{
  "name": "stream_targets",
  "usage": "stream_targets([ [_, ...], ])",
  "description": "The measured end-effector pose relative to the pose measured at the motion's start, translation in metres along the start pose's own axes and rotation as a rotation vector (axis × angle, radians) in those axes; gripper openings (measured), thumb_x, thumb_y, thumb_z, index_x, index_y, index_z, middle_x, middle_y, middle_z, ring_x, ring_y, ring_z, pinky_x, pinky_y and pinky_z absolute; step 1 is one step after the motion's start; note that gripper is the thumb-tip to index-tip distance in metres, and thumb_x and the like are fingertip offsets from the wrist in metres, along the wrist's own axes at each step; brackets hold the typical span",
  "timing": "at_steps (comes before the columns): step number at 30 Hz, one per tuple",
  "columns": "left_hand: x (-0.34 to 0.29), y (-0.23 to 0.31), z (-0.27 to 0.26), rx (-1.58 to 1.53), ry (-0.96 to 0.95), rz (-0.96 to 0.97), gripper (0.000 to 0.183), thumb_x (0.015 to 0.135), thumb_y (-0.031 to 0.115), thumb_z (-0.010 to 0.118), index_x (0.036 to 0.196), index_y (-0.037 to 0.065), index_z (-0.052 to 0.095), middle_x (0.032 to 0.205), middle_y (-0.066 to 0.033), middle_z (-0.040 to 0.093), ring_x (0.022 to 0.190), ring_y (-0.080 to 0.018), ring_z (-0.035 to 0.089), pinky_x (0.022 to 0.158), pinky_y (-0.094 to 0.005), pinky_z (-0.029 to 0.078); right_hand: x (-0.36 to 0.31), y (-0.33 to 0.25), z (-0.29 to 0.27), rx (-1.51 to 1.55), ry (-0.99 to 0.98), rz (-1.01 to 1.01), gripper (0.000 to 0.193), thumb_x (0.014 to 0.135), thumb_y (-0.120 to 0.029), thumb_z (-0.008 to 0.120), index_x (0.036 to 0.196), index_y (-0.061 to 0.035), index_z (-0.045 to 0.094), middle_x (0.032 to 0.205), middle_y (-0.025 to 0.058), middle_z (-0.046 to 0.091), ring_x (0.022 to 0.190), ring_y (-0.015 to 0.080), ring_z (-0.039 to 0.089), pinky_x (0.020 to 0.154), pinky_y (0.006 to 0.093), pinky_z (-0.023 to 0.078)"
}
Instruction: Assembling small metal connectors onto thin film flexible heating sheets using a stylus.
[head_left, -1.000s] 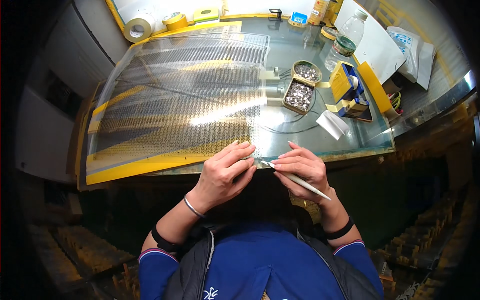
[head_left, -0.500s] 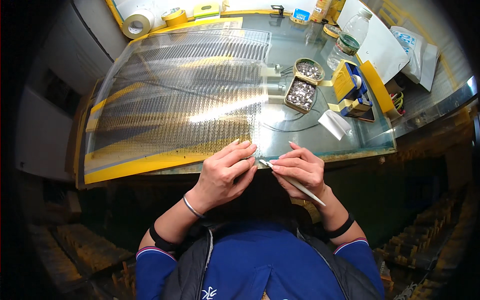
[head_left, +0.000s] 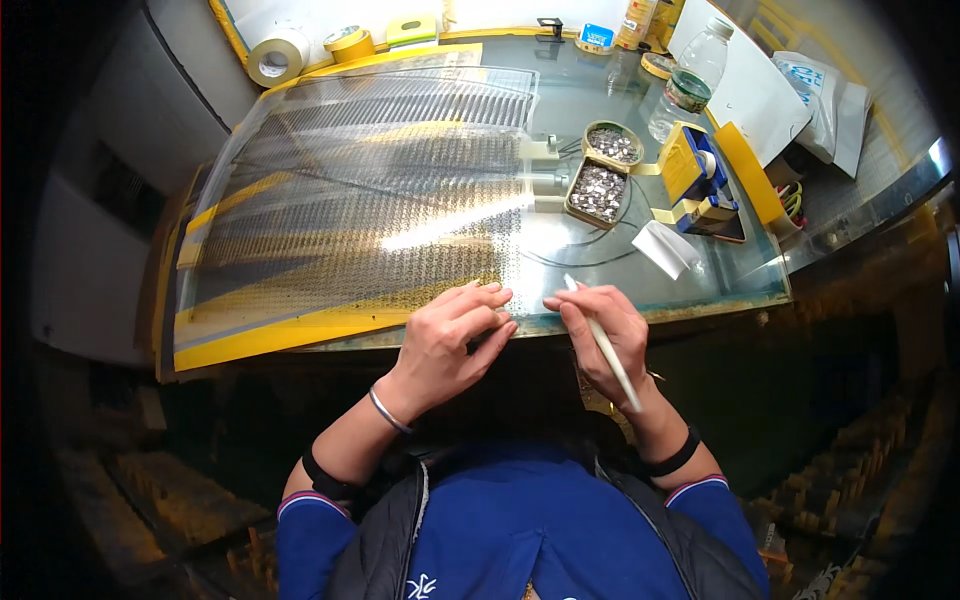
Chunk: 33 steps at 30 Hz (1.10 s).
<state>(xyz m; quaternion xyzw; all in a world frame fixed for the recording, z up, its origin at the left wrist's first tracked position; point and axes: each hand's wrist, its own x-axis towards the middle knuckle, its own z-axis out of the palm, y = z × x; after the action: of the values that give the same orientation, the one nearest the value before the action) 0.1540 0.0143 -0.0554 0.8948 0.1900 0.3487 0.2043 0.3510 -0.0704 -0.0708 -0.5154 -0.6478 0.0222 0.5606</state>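
My left hand (head_left: 455, 335) rests at the near right corner of a clear sheet patterned with rows of small dark marks (head_left: 350, 240). Its fingers are bent over the sheet's edge, the thumb apart from them; nothing shows in its grip. A slim white pen-like tool (head_left: 613, 365) sits in my closed right hand (head_left: 610, 325), its shaft slanting back toward the wrist. That hand hovers over the glass tabletop's front edge, right of the sheet. The tool's tip points up and away, and its exact kind is hard to make out.
Two small containers of shiny flat pieces, one round (head_left: 613, 145) and one rectangular (head_left: 598, 192), stand beyond my right hand. A blue and yellow tape dispenser (head_left: 700, 175), a folded white paper (head_left: 665, 250) and a clear bottle (head_left: 695, 80) are to the right. Tape rolls (head_left: 278, 58) lie far left.
My right hand has lifted and turned, swinging the tool's tip from near my left fingers up and away to the right. My left hand stays at the sheet's corner, its thumb spread slightly more.
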Motion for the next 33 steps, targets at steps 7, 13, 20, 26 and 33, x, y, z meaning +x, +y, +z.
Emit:
stream_targets([
  [7,0.022,-0.001,-0.007,-0.039,-0.076,-0.060,0.011,0.074,0.009,0.078,0.083,0.005,0.071,0.089,-0.0071,0.065,0.087,-0.0263,0.060,0.077,-0.0357,0.049,0.003,-0.002,0.011,-0.079,-0.066,-0.023,0.020,0.078,0.003,0.073,0.097,-0.0048,0.070,0.087,0.0123,0.072,0.080,0.0271,0.068,0.071,0.0334,0.053],
  [13,0.037,-0.001,-0.013,-0.079,-0.333,-0.171,0.009,0.078,0.008,0.074,0.084,0.003,0.069,0.084,-0.0111,0.059,0.086,-0.0295,0.059,0.075,-0.0374,0.048,0.001,0.000,0.013,-0.091,-0.036,-0.004,0.023,0.072,0.004,0.076,0.092,-0.0062,0.071,0.084,0.0122,0.071,0.082,0.0279,0.069,0.070,0.0344,0.055],
  [20,0.041,-0.006,-0.011,-0.054,-0.452,0.021,0.013,0.084,0.004,0.065,0.094,-0.001,0.058,0.089,-0.0153,0.051,0.086,-0.0333,0.057,0.075,-0.0408,0.048,0.000,0.000,0.012,-0.106,-0.038,-0.003,0.025,0.069,0.003,0.077,0.091,-0.0064,0.070,0.084,0.0129,0.070,0.082,0.0283,0.069,0.069,0.0344,0.055],
  [26,0.040,-0.007,-0.010,0.092,-0.459,0.150,0.013,0.084,0.002,0.059,0.094,-0.002,0.053,0.090,-0.0152,0.050,0.086,-0.0326,0.057,0.076,-0.0409,0.048,0.001,-0.001,0.011,-0.131,-0.047,-0.017,0.025,0.068,0.003,0.078,0.089,-0.0061,0.069,0.085,0.0135,0.071,0.081,0.0293,0.069,0.068,0.0345,0.054],
  [33,0.036,-0.002,-0.002,0.251,-0.382,0.201,0.008,0.085,0.004,0.051,0.092,-0.001,0.051,0.088,-0.0141,0.050,0.081,-0.0303,0.059,0.071,-0.0388,0.050,0.000,-0.001,0.012,-0.131,-0.045,-0.011,0.024,0.069,0.003,0.078,0.089,-0.0051,0.068,0.086,0.0136,0.071,0.081,0.0295,0.069,0.069,0.0345,0.055],
])
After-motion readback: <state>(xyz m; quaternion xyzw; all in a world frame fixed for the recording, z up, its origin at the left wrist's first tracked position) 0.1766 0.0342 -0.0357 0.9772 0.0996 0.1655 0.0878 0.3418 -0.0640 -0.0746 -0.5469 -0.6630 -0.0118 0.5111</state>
